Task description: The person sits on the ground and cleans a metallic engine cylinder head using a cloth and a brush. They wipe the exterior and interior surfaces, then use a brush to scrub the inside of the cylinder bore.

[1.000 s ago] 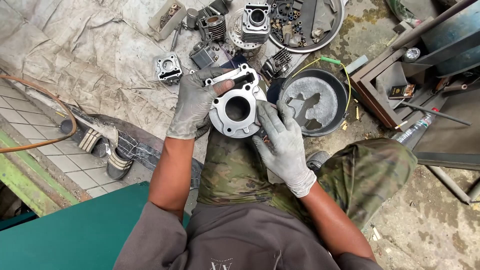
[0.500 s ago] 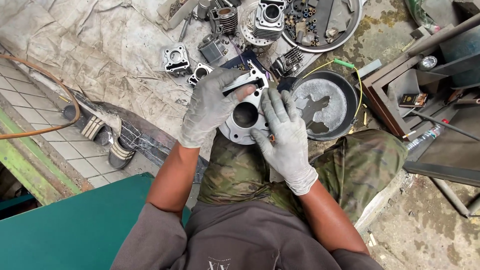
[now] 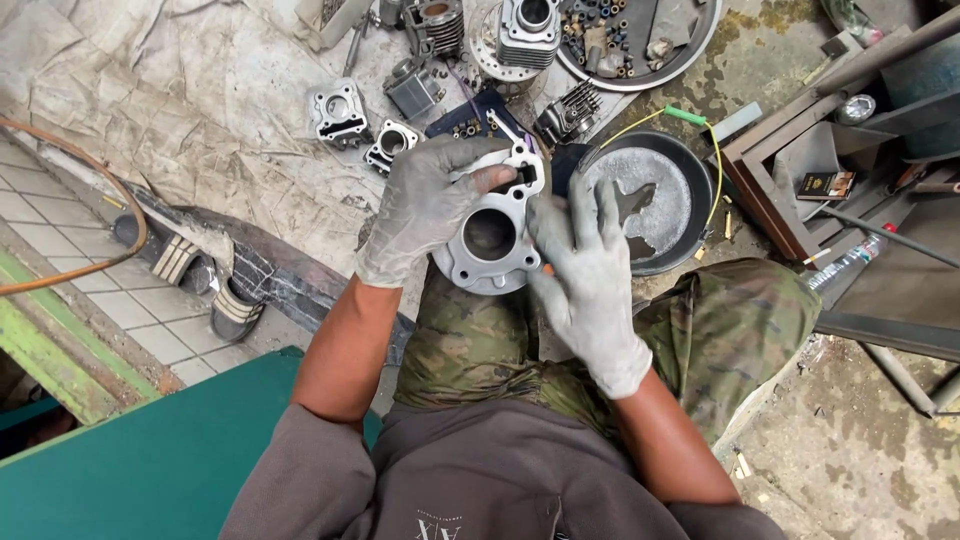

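Seen from above, over camouflage trousers (image 3: 720, 330) and a grey shirt (image 3: 470, 470): left hand (image 3: 425, 205), gloved in grimy grey, wrapped over the upper left side of a pale metal engine cylinder (image 3: 490, 235), thumb tip pressed on its top flange. Right hand (image 3: 585, 275), also gloved, laid flat against the cylinder's right edge, fingers spread and pointing up, with something orange just showing beneath the palm; too little of it visible to identify. Cylinder held above the knees, round bore facing the camera, gripped between both hands.

Just beyond, on the ground to the right, a round black pan (image 3: 650, 200) with a greyish residue inside, a yellow wire with a green end (image 3: 690, 118) arching over its rim. To the left, a pair of striped sandals (image 3: 205, 285) at the edge of a dirty tarpaulin (image 3: 150, 110), and an orange hose (image 3: 70, 270) curving across pale tiles.

Farther out on the tarpaulin, two small square metal castings (image 3: 360, 130) side by side, then finned engine cylinders (image 3: 525, 25) and a large round tray (image 3: 650, 40) of small loose parts at the top edge. At far right, a rusty metal frame (image 3: 790, 160).
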